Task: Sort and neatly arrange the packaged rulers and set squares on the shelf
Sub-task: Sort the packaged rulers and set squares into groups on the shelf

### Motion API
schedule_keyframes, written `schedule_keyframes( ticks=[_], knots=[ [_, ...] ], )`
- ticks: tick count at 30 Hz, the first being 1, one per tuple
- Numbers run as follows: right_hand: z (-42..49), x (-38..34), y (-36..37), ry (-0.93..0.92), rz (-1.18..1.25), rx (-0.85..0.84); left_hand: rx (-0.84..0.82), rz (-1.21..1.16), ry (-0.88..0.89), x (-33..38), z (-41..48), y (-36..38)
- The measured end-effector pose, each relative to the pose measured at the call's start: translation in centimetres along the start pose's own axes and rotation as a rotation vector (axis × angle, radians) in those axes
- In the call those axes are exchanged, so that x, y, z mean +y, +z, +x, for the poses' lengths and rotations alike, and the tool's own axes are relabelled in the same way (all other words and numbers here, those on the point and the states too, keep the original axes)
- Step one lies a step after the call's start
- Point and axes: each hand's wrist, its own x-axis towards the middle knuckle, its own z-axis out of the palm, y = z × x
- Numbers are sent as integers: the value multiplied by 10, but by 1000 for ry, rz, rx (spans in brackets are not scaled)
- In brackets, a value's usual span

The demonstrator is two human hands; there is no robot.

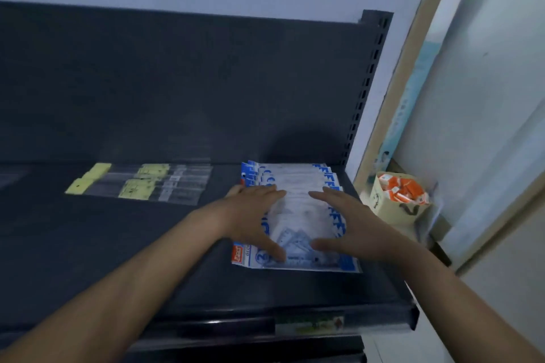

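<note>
A fanned stack of blue-and-white set square packs (298, 209) lies at the right end of the dark shelf (118, 244). My left hand (253, 215) lies on the stack's left edge, fingers spread, thumb on the front pack. My right hand (345, 224) presses on the stack's right side, fingers apart. The two hands frame the packs without lifting any. Clear ruler packs with yellow header cards (141, 186) lie in a row to the left, near the back panel.
The shelf's dark back panel (177, 82) rises behind. A slotted upright (368, 82) marks the right end. Beyond it, a cardboard box of orange-white packets (398, 194) stands by a door frame. A price label (309, 324) sits on the front lip.
</note>
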Motion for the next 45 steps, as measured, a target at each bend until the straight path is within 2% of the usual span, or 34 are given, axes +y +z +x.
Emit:
schedule_keyframes(
  ticks=[5, 9, 15, 23, 32, 39, 45],
  knots=[
    [19, -21, 13, -160, 7, 117, 264, -51, -155, 10, -51, -2],
    [29, -69, 30, -300, 33, 186, 311, 96, -397, 0, -112, -5],
    [28, -188, 65, -525, 136, 257, 398, 144, -684, -45, -231, -5],
    [46, -377, 160, -616, 64, 134, 457, 197, -942, -159, -411, 12],
    [90, -555, 257, -613, 9, -30, 400, 161, -1072, -313, -554, 25],
    [170, -651, 322, -637, -77, -106, 342, 162, -1067, -452, -586, 27],
    [248, -731, 366, -620, -25, -104, 298, 195, -1078, -579, -597, 12]
  ],
)
